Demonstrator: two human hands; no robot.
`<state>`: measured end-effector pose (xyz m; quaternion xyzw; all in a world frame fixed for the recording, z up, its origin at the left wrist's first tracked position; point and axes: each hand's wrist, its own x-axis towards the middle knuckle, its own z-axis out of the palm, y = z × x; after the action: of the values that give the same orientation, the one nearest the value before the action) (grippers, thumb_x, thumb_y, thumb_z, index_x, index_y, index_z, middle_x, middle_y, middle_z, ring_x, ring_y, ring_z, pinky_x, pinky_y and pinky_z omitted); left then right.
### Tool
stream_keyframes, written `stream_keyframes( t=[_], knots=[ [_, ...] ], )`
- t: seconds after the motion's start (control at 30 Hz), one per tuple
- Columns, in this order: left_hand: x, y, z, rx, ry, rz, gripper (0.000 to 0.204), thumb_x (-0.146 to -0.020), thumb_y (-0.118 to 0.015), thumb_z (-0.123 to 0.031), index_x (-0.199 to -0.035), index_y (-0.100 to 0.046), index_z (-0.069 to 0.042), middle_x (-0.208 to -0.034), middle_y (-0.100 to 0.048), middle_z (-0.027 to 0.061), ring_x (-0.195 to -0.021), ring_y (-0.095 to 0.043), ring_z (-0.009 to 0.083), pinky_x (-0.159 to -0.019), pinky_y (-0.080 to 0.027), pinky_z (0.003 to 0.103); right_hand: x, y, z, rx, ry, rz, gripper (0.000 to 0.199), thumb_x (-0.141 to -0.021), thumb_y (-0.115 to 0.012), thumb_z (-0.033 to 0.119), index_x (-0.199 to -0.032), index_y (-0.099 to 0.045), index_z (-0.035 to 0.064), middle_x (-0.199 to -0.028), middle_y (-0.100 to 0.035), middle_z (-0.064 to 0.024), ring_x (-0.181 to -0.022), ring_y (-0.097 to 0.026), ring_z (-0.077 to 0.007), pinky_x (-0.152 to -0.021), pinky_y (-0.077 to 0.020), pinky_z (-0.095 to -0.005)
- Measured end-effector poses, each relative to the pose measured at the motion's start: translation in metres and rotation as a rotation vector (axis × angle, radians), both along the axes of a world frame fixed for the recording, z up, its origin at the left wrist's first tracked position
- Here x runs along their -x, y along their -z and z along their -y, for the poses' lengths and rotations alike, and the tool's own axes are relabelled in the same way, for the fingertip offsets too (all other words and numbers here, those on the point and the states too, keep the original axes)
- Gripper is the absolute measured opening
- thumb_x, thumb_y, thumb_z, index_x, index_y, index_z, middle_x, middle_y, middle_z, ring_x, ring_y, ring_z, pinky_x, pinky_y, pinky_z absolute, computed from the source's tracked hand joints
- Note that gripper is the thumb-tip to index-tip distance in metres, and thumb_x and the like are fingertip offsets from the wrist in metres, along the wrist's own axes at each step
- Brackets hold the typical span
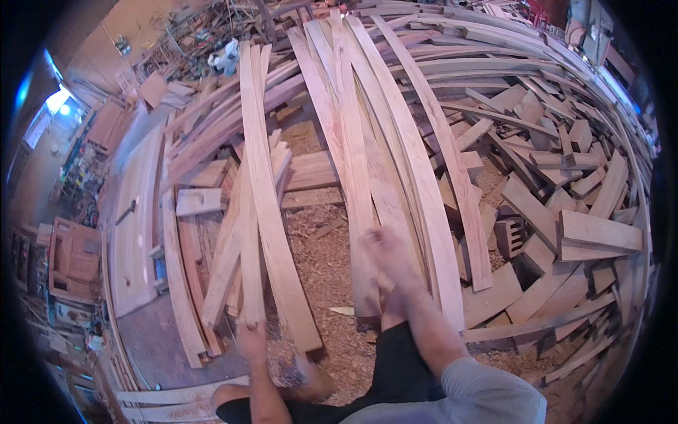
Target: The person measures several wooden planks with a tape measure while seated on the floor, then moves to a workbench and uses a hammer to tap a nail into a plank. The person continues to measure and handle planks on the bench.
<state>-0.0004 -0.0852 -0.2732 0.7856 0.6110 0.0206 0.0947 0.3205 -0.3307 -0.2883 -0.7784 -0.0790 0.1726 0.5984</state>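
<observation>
My left hand [252, 338] is closed at the near end of a narrow wooden plank [252, 283], low in the middle left of the view. A wider plank [279, 240] lies just to the right of it, running away from me. My right hand [382, 247] is blurred by motion over the long planks in the middle. Below and around it are a pale plank [359, 212] and another long plank [385, 201], lying side by side. Whether its fingers hold anything is not clear.
Wood shavings [321, 247] cover the floor between the planks. Many offcuts [537, 205] are heaped at the right, with a curved plank [452, 155] along their edge. A hammer [126, 211] lies on a wooden panel [134, 261] at the left. A wooden frame [73, 260] stands farther left.
</observation>
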Motion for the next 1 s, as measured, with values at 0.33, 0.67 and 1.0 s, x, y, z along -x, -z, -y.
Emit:
stream_keyframes(
  t=[0.33, 0.67, 1.0],
  knots=[
    [-0.035, -0.08, -0.015, 0.137, 0.474, 0.041, 0.045, -0.085, -0.079, -0.048, -0.097, -0.073, -0.005, -0.086, -0.075, 0.0207, -0.086, -0.074, 0.0385, -0.079, -0.057, 0.048, 0.035, 0.085, 0.208, 0.598, 0.212, 0.491, 0.071, -0.074, -0.09, 0.033, -0.124, -0.061, -0.0087, -0.126, -0.059, -0.028, -0.114, -0.058, -0.0445, -0.1, -0.0484, -0.0508],
    [-0.07, -0.081, -0.012, 0.218, 0.733, -0.088, 0.039, -0.085, -0.08, -0.043, -0.102, -0.074, -0.008, -0.081, -0.075, 0.0151, -0.081, -0.075, 0.0337, -0.075, -0.059, 0.045, 0.09, 0.094, 0.228, 0.577, 0.162, 0.334, 0.063, -0.069, -0.092, 0.032, -0.112, -0.066, -0.0058, -0.113, -0.066, -0.0255, -0.108, -0.064, -0.0433, -0.096, -0.0515, -0.0509],
    [-0.093, -0.07, -0.003, 0.297, 0.763, -0.032, 0.041, -0.086, -0.079, -0.042, -0.105, -0.074, -0.007, -0.091, -0.077, 0.0166, -0.09, -0.075, 0.0343, -0.082, -0.059, 0.045, 0.021, 0.129, 0.368, -0.263, 0.538, -0.452, 0.028, -0.085, -0.077, 0.013, -0.107, -0.065, 0.0008, -0.093, -0.072, -0.0088, -0.081, -0.07, -0.0209, -0.076, -0.0569, -0.0375]
  ],
)
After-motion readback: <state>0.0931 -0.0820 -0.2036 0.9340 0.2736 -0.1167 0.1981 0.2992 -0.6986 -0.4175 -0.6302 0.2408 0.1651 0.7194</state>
